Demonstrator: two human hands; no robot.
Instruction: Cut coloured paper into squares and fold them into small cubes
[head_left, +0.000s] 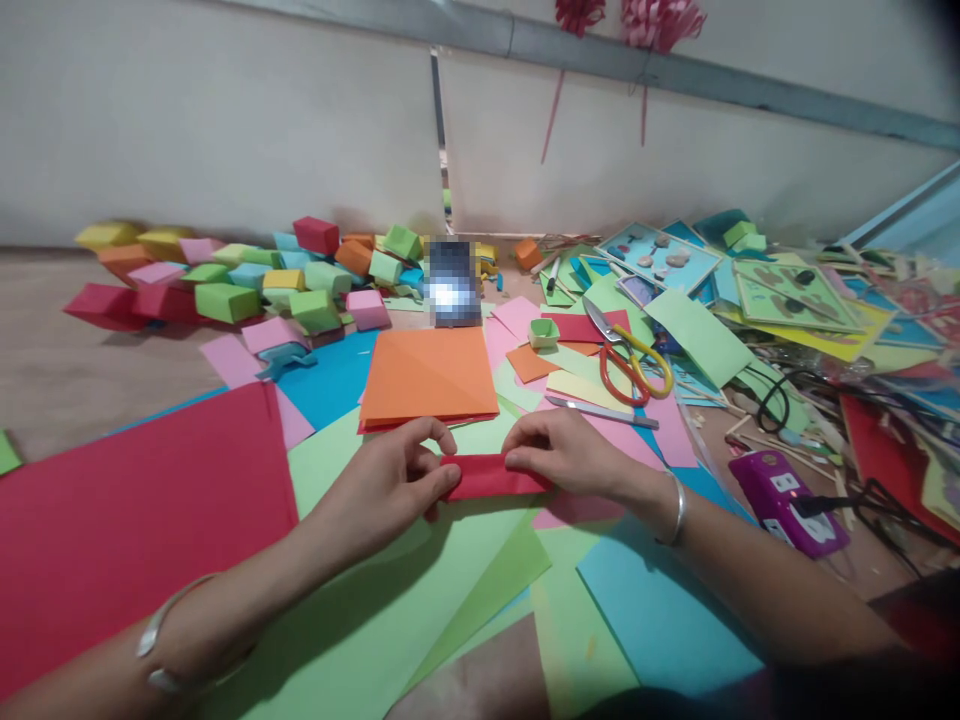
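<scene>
A folded strip of red paper [487, 478] is held level between my two hands, above light green sheets [360, 590]. My left hand [401, 470] pinches its left end, thumb on the near face. At the other end, my right hand [559, 448] grips the strip with thumb and fingers. Just beyond the hands lies a stack of square orange paper [431, 375] with red sheets under it. To the right of that rest scissors [634, 360] with red and yellow handles and a slim metal blade or cutter [604, 412].
Many folded paper boxes [225, 302] are heaped at the back left. A large red sheet [150, 530] covers the left side. A purple power strip [787, 505] with black cables sits at the right, near decorated cards [799, 290] and scraps. A wall [225, 120] closes off the back.
</scene>
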